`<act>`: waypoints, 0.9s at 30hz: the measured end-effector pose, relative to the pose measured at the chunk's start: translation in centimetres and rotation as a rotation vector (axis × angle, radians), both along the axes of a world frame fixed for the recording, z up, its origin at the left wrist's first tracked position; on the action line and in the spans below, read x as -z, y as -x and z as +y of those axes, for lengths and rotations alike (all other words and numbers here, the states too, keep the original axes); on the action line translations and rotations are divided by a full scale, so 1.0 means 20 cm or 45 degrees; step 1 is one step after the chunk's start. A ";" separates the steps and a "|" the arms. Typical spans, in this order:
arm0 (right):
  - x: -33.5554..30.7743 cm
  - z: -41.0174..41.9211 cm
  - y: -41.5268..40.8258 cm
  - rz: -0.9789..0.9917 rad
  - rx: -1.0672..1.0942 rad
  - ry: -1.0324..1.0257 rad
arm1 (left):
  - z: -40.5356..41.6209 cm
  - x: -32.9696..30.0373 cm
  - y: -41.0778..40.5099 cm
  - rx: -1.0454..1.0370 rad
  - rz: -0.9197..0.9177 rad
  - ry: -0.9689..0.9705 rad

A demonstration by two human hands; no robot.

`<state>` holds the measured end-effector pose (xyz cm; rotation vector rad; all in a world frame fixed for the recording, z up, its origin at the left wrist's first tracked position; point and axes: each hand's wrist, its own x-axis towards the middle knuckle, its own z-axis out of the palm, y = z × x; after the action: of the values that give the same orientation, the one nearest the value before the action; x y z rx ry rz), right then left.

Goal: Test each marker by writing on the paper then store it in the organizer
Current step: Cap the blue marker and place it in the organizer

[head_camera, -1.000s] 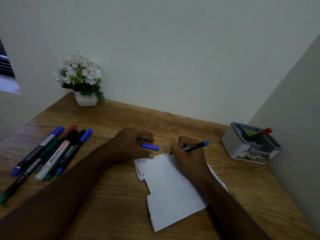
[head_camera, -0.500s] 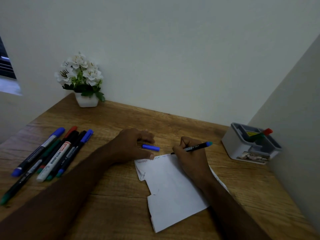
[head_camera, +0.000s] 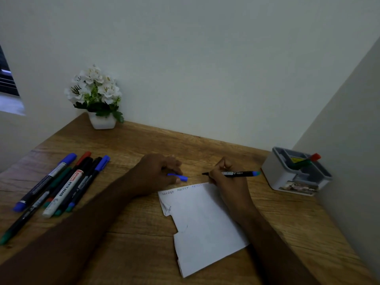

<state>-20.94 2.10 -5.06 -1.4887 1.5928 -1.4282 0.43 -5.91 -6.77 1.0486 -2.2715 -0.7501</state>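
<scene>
Currently the right hand (head_camera: 228, 182) is curled tight round a black marker (head_camera: 236, 173), uncapped: dark tip pointing left, just above the top edge of the paper (head_camera: 201, 223), blue butt end pointing right toward the organizer (head_camera: 287, 177). Tip looks clear of the sheet; contact cannot be confirmed. Left hand (head_camera: 156, 173) is loosely closed, pinching a blue cap (head_camera: 180, 177) between thumb and fingers, resting on the desk (head_camera: 144, 145) just beside the paper's top left corner. Paper lies flat between the forearms, left edge torn, faint writing along its top. Spare markers (head_camera: 61, 186) lie bunched on the desk well to the left, blue, red and green caps showing. Organizer sits at the right wall, white with grey compartments, one red-capped green marker (head_camera: 306, 160) leaning in it. White flower pot (head_camera: 102, 120) at the back wall. Wooden desktop, plain pale walls, dim light.
</scene>
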 end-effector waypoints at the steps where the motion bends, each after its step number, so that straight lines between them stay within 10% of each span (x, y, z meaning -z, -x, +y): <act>1: -0.01 0.00 0.00 0.028 -0.015 0.032 | 0.00 0.00 0.01 -0.007 0.001 0.023; 12: -0.06 0.05 -0.01 -0.291 -0.266 0.194 | 0.07 -0.05 0.05 -0.009 0.393 0.099; 27: -0.05 0.04 -0.02 -0.123 -0.346 0.156 | 0.07 -0.05 0.08 0.167 0.418 0.099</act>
<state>-20.63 2.91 -4.07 -1.6090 1.2118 -1.4368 -1.23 -4.51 -5.81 0.6884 -2.0801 -0.8141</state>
